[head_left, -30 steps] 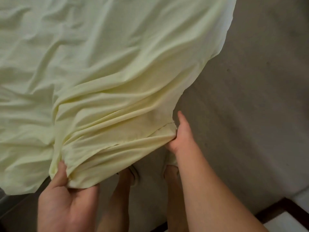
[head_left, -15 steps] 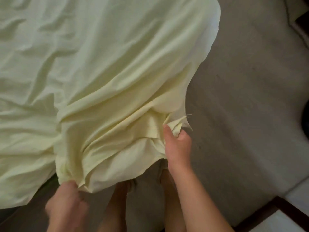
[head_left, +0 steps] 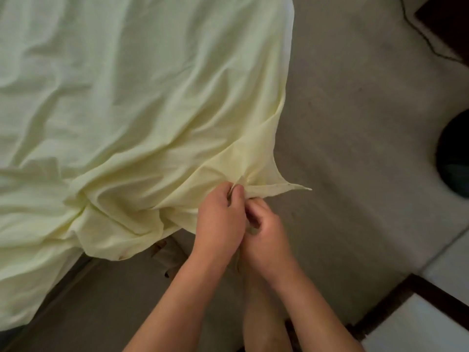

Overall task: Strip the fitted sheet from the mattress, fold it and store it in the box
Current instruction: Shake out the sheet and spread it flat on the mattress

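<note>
Pale yellow-green cotton fills the left and upper part of the view: the fitted sheet (head_left: 127, 97) lies spread out and heavily creased. Its near right portion is drawn into folds that run toward the 2 hands. What it lies on is covered, so I cannot tell how much of it is still on the bed.

The left hand (head_left: 219, 217) and the right hand (head_left: 266, 232) meet at the sheet's lower right edge, touching each other. The left hand pinches a small raised fold of the cloth between thumb and curled fingers. The right hand sits just beside and below it, fingers curled tight around the hem. From this grip 1 pointed corner of the sheet sticks out to the right, over the floor. Both forearms come up from the bottom of the frame, and the person's bare legs (head_left: 264, 313) show between them.

A grey-beige carpeted floor (head_left: 355, 123) takes up the right side. A dark round object (head_left: 454, 158) is cut off by the right edge, too blurred to identify. A thin dark cable (head_left: 426, 39) trails across the floor at the top right. At the bottom right a dark wooden strip (head_left: 406, 295) borders a white surface (head_left: 431, 323).
</note>
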